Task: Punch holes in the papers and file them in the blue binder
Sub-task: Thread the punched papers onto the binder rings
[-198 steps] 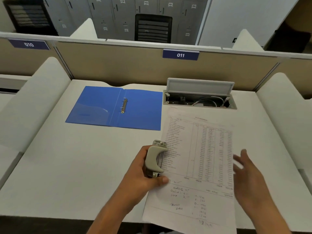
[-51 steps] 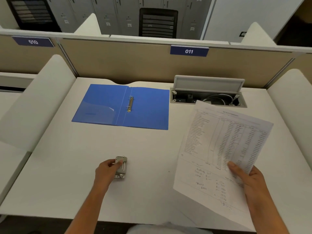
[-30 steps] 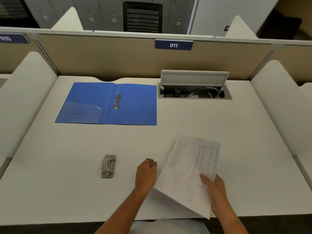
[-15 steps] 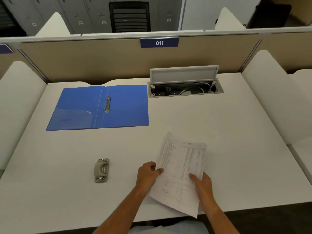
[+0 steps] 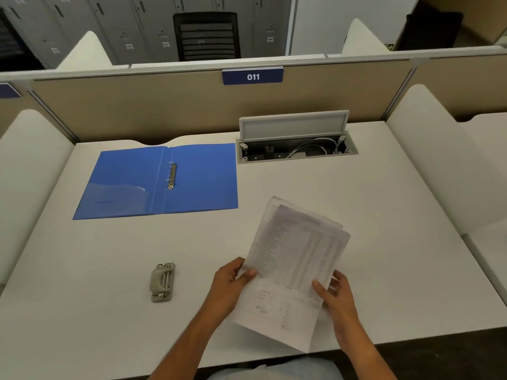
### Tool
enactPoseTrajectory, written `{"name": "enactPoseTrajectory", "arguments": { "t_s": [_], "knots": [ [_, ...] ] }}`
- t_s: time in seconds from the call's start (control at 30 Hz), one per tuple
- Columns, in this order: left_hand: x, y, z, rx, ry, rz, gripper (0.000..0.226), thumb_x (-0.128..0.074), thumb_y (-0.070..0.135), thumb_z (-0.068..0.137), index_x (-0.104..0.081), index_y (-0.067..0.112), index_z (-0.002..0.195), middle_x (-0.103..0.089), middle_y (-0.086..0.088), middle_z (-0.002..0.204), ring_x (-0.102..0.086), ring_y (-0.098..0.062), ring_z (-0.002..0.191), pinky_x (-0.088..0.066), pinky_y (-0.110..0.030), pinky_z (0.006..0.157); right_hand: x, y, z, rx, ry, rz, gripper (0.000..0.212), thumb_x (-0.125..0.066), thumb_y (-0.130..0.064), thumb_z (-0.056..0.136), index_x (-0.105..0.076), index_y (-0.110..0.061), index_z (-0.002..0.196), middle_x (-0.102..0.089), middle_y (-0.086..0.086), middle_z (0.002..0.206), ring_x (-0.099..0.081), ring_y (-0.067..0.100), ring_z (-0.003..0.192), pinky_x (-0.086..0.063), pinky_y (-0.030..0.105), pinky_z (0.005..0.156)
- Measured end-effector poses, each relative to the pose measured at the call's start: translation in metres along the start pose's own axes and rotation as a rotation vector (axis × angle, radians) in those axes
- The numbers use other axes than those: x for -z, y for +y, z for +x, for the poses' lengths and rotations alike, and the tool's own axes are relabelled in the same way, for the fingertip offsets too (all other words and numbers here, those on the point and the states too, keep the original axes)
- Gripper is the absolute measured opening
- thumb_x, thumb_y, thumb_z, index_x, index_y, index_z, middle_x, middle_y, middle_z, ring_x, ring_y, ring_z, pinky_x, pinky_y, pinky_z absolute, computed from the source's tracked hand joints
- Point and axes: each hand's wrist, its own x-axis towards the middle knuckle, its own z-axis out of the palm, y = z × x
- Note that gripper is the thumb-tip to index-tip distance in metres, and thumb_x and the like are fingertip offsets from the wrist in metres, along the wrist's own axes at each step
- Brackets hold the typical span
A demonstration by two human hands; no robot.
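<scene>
A white desk (image 5: 384, 209) fills a cubicle closed off by a beige partition (image 5: 137, 111) that bears a blue plate marked 011 (image 5: 252, 77). Grey lockers (image 5: 123, 23) and a black chair (image 5: 207, 34) stand behind it. Over the desk's near edge both hands hold the papers (image 5: 296, 259), slightly fanned. The left hand (image 5: 227, 286) pinches their left edge with its thumb on top, and the right hand (image 5: 337, 294) grips the right edge. The hole punch (image 5: 162, 282) lies untouched left of the left hand. The blue binder (image 5: 203, 176) lies open and flat, beyond and left of that hand. An open cable box (image 5: 296, 149) sits well beyond the right hand.
</scene>
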Motion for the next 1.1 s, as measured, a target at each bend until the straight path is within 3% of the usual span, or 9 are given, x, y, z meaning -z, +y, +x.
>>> {"name": "enactPoseTrajectory", "arguments": {
  "t_s": [0.13,0.23,0.37,0.53,0.7,0.77,0.93,1.0,1.1],
  "knots": [
    [0.012,0.034,-0.009,-0.018,-0.04,-0.041,0.011,-0.073,0.039,0.101,-0.078,0.033,0.109,-0.084,0.002,0.114,-0.083,-0.025,0.098,-0.069,-0.041,0.084,-0.005,-0.04,-0.01,-0.037,-0.321,0.079,0.077,-0.1,-0.035,0.077,-0.064,-0.026,0.145,-0.074,0.01,0.143,-0.075,0.038,0.126,-0.067,0.051,0.093],
    [0.02,0.063,-0.014,-0.061,-0.096,-0.043,0.024,-0.074,0.042,0.097,-0.078,0.026,0.115,-0.083,0.0,0.116,-0.082,-0.027,0.102,-0.067,-0.046,0.09,-0.024,-0.083,-0.024,0.099,-0.33,0.012,0.057,-0.097,-0.03,0.081,-0.076,-0.029,0.134,-0.078,0.009,0.137,-0.077,0.034,0.121,-0.068,0.049,0.091],
    [0.039,0.104,-0.021,-0.232,-0.085,-0.078,0.018,-0.085,0.034,0.09,-0.081,0.025,0.105,-0.083,-0.006,0.114,-0.08,-0.025,0.107,-0.066,-0.034,0.089,-0.048,-0.14,-0.041,0.348,-0.242,-0.015,0.046,-0.098,-0.02,0.077,-0.084,-0.027,0.12,-0.084,0.004,0.124,-0.081,0.024,0.112,-0.068,0.033,0.087],
    [0.044,0.115,-0.02,-0.506,0.116,0.16,0.031,-0.089,0.048,0.079,-0.078,0.056,0.107,-0.082,0.021,0.106,-0.079,-0.005,0.097,-0.062,-0.016,0.079,-0.062,-0.157,-0.057,0.551,-0.223,-0.077,0.043,-0.094,-0.027,0.078,-0.08,-0.034,0.119,-0.084,-0.004,0.113,-0.08,0.014,0.103,-0.066,0.023,0.08],
    [0.026,0.049,-0.001,-0.32,0.271,0.419,0.027,-0.092,0.03,0.085,-0.085,0.016,0.107,-0.082,-0.008,0.102,-0.077,-0.025,0.089,-0.063,-0.05,0.083,-0.071,-0.088,-0.03,0.296,-0.047,-0.237,0.014,-0.096,-0.024,0.078,-0.084,-0.024,0.085,-0.086,0.009,0.089,-0.082,0.026,0.085,-0.065,0.032,0.065],
    [0.02,0.025,-0.001,-0.264,0.247,0.447,0.03,-0.088,0.031,0.089,-0.082,0.01,0.109,-0.082,-0.01,0.105,-0.078,-0.029,0.094,-0.061,-0.054,0.085,-0.071,-0.062,-0.021,0.204,-0.009,-0.334,0.016,-0.094,-0.019,0.083,-0.079,-0.025,0.08,-0.084,0.012,0.084,-0.08,0.026,0.079,-0.064,0.037,0.062],
    [0.014,0.015,-0.012,-0.269,0.239,0.369,0.022,-0.076,0.049,0.089,-0.073,0.033,0.103,-0.076,0.008,0.094,-0.076,-0.017,0.086,-0.065,-0.044,0.077,-0.071,-0.056,-0.027,0.277,-0.044,-0.293,0.035,-0.09,-0.023,0.09,-0.075,-0.051,0.104,-0.082,-0.021,0.095,-0.078,0.0,0.086,-0.059,0.011,0.063],
    [0.013,0.016,-0.014,-0.308,0.188,0.457,0.013,-0.075,0.04,0.094,-0.065,0.041,0.102,-0.073,0.012,0.096,-0.073,-0.017,0.08,-0.062,-0.045,0.073,-0.072,-0.054,-0.026,0.24,-0.051,-0.296,0.027,-0.088,-0.022,0.092,-0.077,-0.045,0.1,-0.083,-0.019,0.092,-0.08,0.009,0.086,-0.06,0.014,0.061],
    [0.015,0.011,-0.012,-0.213,0.123,0.329,0.009,-0.077,0.025,0.1,-0.077,0.033,0.097,-0.08,0.006,0.089,-0.076,-0.02,0.083,-0.062,-0.042,0.076,-0.075,-0.054,-0.025,0.153,-0.037,-0.285,0.015,-0.087,-0.022,0.093,-0.077,-0.032,0.095,-0.083,-0.016,0.081,-0.079,0.025,0.085,-0.059,0.02,0.058]
  ]
}}
